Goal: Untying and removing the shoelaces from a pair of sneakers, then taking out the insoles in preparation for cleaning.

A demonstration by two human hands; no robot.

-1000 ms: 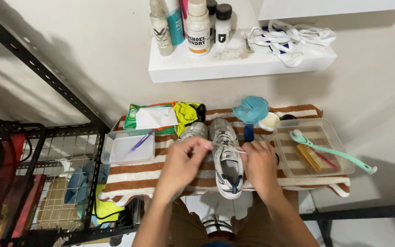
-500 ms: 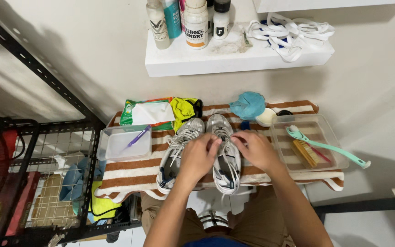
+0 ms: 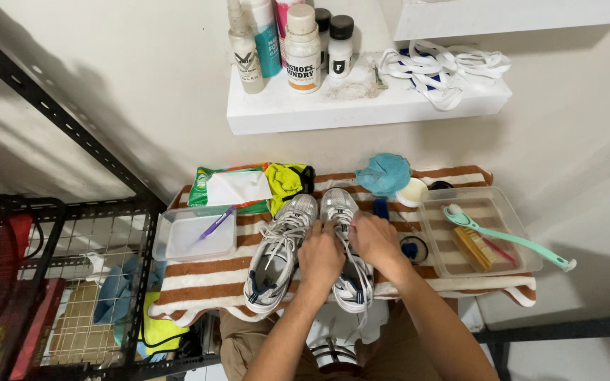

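Both hands, left (image 3: 320, 258) and right (image 3: 374, 238), pinch laces on one of two sneakers (image 3: 345, 243); five bottles (image 3: 302, 46) above.

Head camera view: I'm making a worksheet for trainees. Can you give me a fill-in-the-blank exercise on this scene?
1. Both hands, the left hand and the right hand, are on the laces of the ____ sneaker of the pair.
2. The sneakers lie on a brown-and-white ____ towel.
3. The mint long-handled brush lies in the clear ____.

Missing words: right; striped; tray
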